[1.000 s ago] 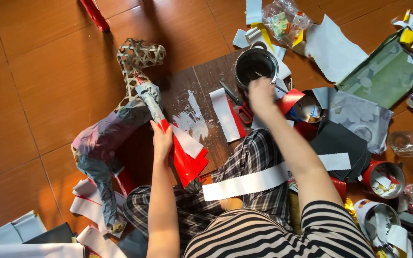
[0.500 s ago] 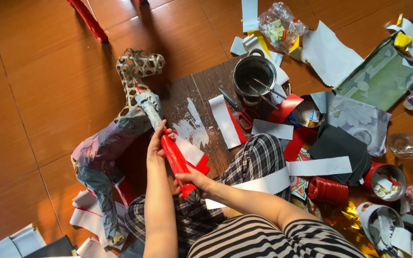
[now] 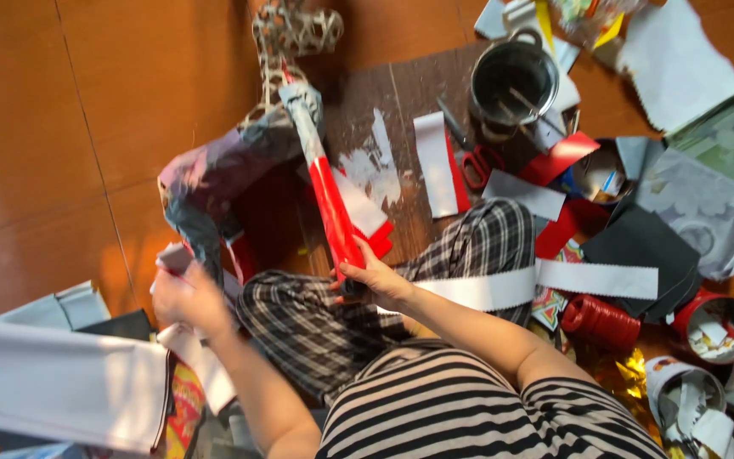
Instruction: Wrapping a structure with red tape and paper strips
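A papier-mâché animal figure with a wire-mesh head lies on the wooden floor in front of me. One of its legs is wrapped in red paper, and my right hand grips the lower end of that red leg. My left hand is out to the left, closed on a white paper strip from the pile there. A long white paper strip lies across my checked trouser leg.
A metal pot with sticks in it stands on a dark board beside red-handled scissors. Paper scraps, black sheets, red tins and cups lie at the right. White sheets are stacked at the lower left.
My right hand came back from the pot and took hold of the red leg. My left hand left the leg and moved left to the white paper strips.
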